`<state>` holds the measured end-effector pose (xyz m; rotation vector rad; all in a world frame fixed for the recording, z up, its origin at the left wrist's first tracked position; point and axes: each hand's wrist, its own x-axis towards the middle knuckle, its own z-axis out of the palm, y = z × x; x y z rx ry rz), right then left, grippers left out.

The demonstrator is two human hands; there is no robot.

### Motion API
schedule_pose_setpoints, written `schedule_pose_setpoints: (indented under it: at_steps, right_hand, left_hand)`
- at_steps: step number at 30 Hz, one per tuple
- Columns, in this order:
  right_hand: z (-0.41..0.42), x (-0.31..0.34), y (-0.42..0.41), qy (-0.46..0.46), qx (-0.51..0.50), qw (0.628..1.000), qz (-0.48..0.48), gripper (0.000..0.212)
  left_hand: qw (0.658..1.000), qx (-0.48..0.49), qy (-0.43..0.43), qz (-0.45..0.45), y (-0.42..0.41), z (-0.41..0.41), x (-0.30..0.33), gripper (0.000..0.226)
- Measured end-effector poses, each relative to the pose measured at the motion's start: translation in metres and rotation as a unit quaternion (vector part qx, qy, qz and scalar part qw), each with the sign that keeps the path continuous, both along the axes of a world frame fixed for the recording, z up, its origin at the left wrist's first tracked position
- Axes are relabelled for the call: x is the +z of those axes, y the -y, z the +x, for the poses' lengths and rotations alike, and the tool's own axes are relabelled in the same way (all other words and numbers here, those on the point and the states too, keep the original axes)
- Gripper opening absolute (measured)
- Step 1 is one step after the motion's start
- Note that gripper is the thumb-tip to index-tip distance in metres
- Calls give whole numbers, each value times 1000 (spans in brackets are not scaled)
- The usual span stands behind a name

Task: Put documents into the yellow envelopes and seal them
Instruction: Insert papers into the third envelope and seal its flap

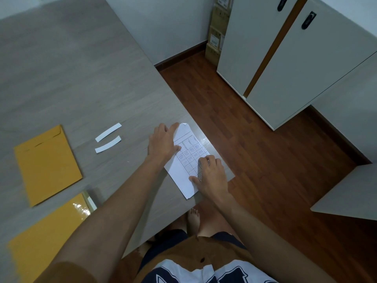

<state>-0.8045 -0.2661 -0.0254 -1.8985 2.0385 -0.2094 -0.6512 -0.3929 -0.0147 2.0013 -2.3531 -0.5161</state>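
A small stack of white documents (186, 156), printed with a grid table, lies near the table's right edge. My left hand (163, 142) rests flat on its upper left part, fingers spread. My right hand (211, 174) presses on its lower right part, fingers curled over the paper. A yellow envelope (48, 164) lies flat at the left of the table. A second yellow envelope (42, 233), its surface glossy, lies nearer me at the lower left, partly hidden by my left arm.
Two white paper strips (108, 137) lie on the grey wooden table (81, 78) between the envelopes and the documents. White cabinets (295, 58) and stacked cardboard boxes (217, 31) stand across the brown floor at the right. Another pale tabletop (346, 193) juts in at the right.
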Motion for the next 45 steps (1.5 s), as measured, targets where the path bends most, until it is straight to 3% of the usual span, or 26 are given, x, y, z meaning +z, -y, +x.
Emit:
schedule_pose_setpoints:
  at_steps: [15, 29, 35, 40, 45]
  right_hand:
    - [2, -2, -1, 1, -6, 1000, -4, 58]
    - [0, -4, -2, -9, -1, 1000, -6, 58]
    - [1, -3, -4, -6, -2, 1000, -7, 58]
    - [1, -2, -3, -8, 1, 1000, -4, 57]
    - [1, -2, -2, -1, 1, 1000, 4, 56]
  left_hand:
    - [997, -41, 42, 45, 26, -12, 0, 76]
    - [997, -74, 6, -6, 30, -12, 5, 51]
    - [997, -62, -49, 17, 14, -10, 7, 41]
    - [973, 57, -212, 73, 16, 8, 17, 47]
    - [988, 7, -98, 123, 17, 31, 16, 35]
